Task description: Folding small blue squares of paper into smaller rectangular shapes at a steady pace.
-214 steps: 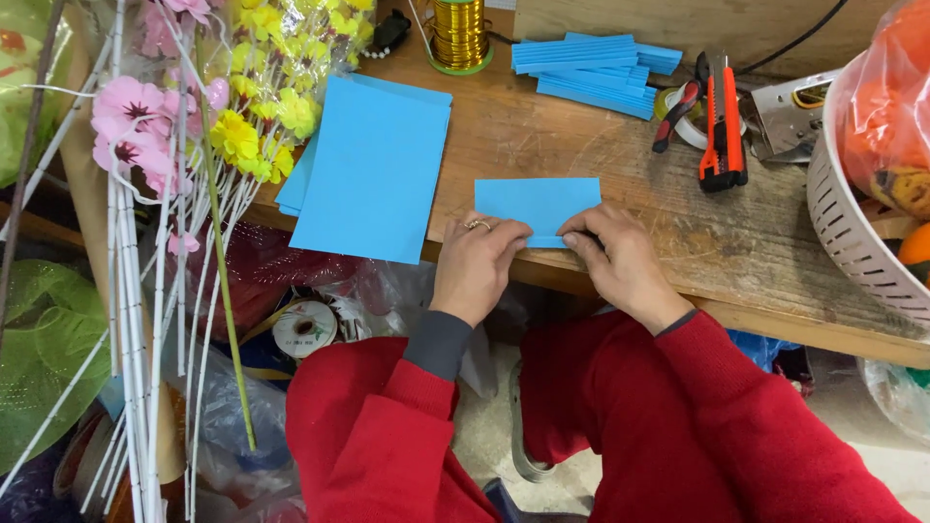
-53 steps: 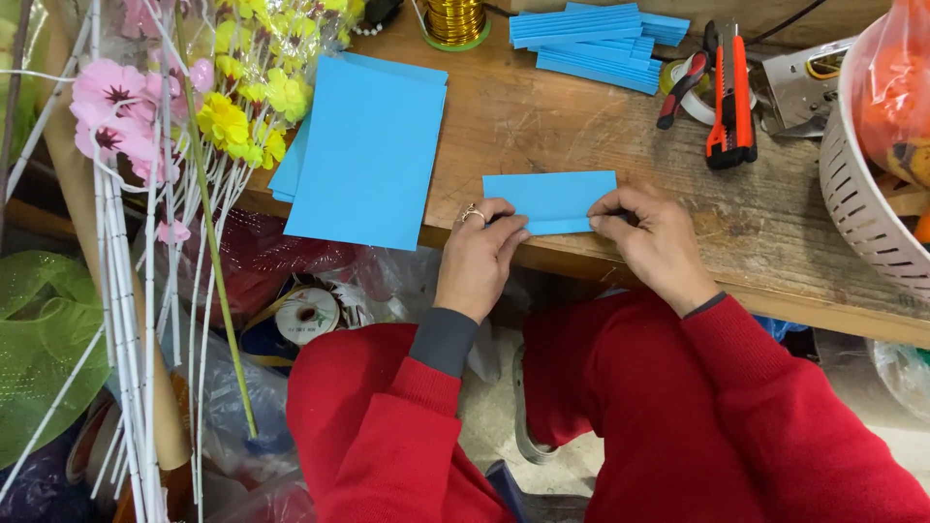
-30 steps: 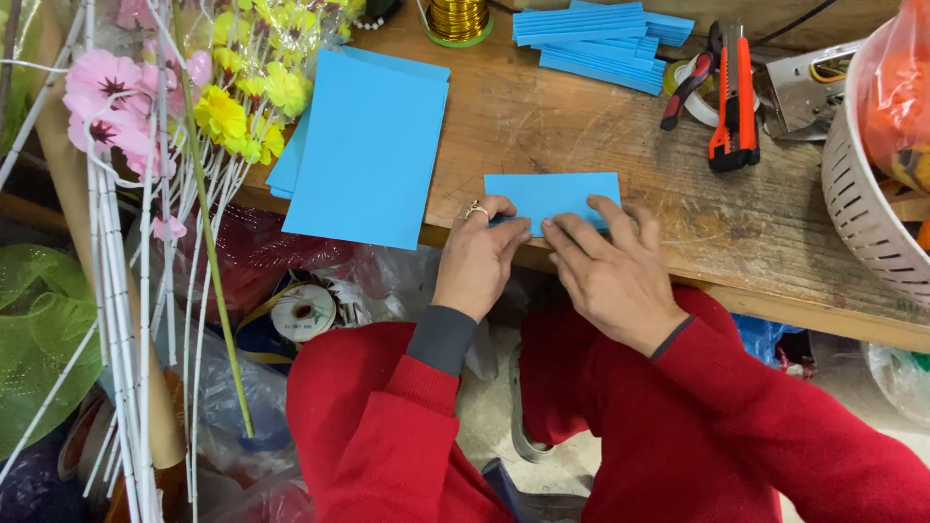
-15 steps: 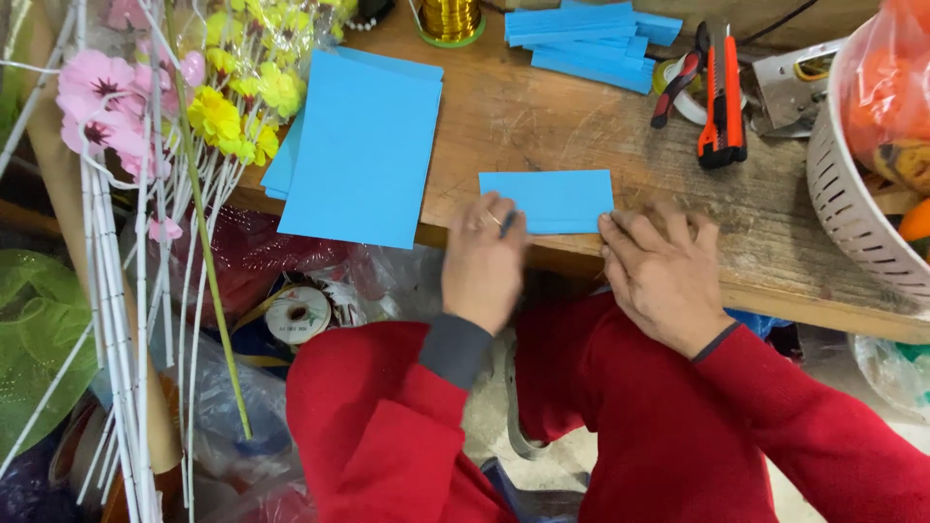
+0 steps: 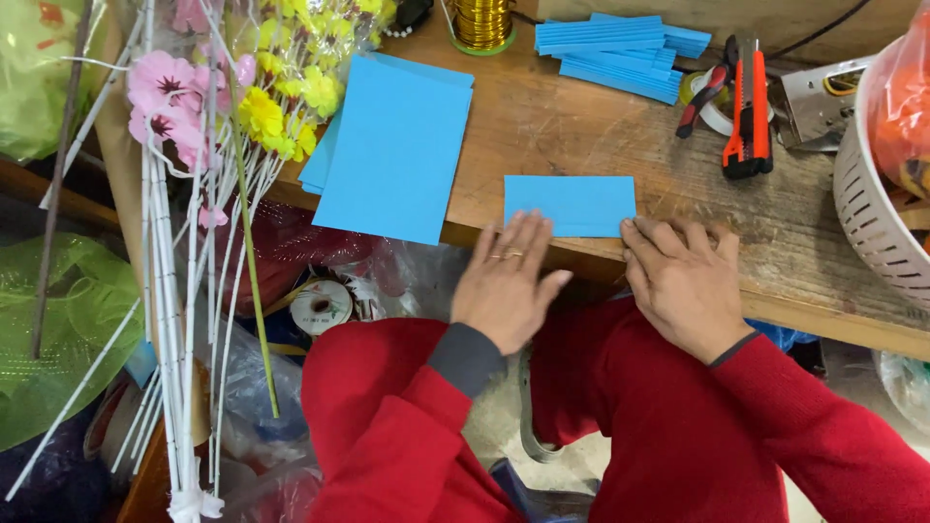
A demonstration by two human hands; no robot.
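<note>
The small blue paper lay flat near the front edge of the wooden table. To press it well, both hands would need to stay flat and hold the corners even. The left hand lay palm down, fingers spread, tips at the paper's lower left corner. The right hand rested flat by the right corner. Neither gripped anything.

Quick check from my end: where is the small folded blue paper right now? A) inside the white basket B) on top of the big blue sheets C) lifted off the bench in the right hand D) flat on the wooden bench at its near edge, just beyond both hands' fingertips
D: the small folded blue paper lies flat on the wooden bench at its near edge, with the left hand and right hand at its near corners.
</note>
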